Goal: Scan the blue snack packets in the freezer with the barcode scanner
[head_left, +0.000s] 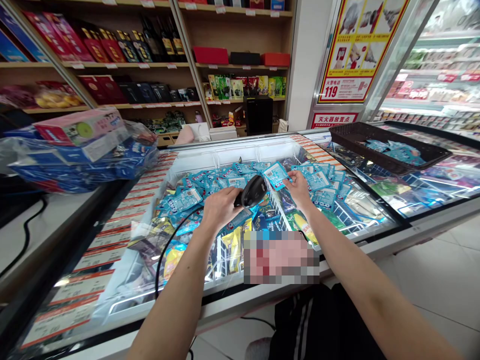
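Observation:
My left hand is wrapped round the handle of a black barcode scanner, whose head points to the right. A cable runs from it down along my forearm. Between the fingers of my right hand is a light blue packet, its white barcode label showing, just beyond the scanner's head. Many similar blue packets are spread over the glass top of the chest freezer on the left, and another group of blue packets lies beside my right hand.
A dark basket holding more blue packets stands at the right on the freezer. Plastic-wrapped boxes are piled at the left. Price tags line the glass. Shelves of goods stand behind; a blurred patch covers something near the front edge.

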Available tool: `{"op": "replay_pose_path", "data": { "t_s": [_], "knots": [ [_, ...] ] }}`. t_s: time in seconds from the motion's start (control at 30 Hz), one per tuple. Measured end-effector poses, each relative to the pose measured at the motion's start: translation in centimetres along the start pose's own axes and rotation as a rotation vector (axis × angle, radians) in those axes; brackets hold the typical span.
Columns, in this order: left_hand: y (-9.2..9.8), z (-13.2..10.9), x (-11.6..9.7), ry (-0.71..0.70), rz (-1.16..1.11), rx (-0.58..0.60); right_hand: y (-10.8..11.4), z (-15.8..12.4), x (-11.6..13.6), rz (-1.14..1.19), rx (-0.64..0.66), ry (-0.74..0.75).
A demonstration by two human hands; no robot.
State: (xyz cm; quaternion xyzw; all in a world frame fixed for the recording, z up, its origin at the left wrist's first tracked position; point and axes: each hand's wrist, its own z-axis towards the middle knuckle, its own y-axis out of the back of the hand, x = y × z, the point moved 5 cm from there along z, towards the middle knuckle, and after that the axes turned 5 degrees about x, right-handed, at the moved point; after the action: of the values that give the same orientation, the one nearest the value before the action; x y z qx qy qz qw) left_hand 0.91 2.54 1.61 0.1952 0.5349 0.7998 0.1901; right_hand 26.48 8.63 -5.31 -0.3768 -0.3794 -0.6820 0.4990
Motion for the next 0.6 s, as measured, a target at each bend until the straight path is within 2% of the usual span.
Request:
{"op": "replay_pose_path", "data": {
  "t_s": [0.6],
  "knots": [
    [0.12, -0.07, -0.11, 0.008, -0.013, 0.013, -0.09, -0.32, 0.56, -0.030, 0.008, -0.011]
  ]
}}
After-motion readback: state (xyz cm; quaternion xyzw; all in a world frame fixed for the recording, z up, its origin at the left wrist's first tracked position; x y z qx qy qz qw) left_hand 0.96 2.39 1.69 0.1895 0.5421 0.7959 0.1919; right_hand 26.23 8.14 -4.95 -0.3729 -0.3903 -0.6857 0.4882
